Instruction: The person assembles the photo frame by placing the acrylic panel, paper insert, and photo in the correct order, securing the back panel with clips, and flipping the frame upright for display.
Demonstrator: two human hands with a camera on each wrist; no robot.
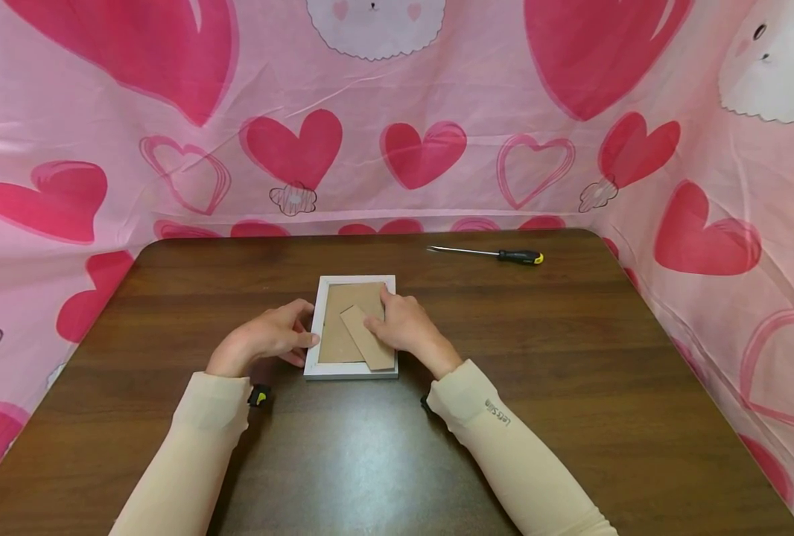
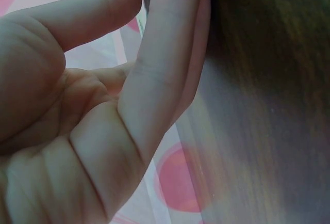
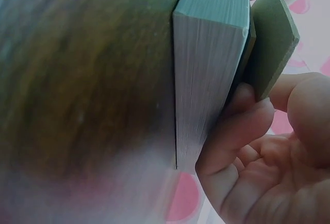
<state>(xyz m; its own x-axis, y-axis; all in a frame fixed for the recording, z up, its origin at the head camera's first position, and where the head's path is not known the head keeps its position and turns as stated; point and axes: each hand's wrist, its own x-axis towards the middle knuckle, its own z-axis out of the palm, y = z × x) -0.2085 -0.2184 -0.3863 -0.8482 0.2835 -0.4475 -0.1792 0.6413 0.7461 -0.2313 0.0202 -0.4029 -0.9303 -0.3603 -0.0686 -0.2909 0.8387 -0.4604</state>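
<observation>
A white picture frame (image 1: 313, 350) lies on the table with its back up, its brown backing board (image 1: 340, 335) set inside the rim. A slanted cardboard stand (image 1: 365, 339) crosses the board and overlaps the lower right corner of the rim. The left hand (image 1: 272, 333) holds the frame's left side, thumb at the top face and fingers down the outer side. At the right side, the right hand (image 1: 407, 324) pinches the stand with its thumb and curled fingers. In the right wrist view the stand (image 3: 273, 38) tilts up off the board beside the white frame edge (image 3: 206, 69).
A screwdriver (image 1: 521, 257) with a black and yellow handle lies near the back edge of the brown wooden table (image 1: 538, 417). Pink cloth (image 1: 363, 89) with hearts hangs behind and at both sides of the table.
</observation>
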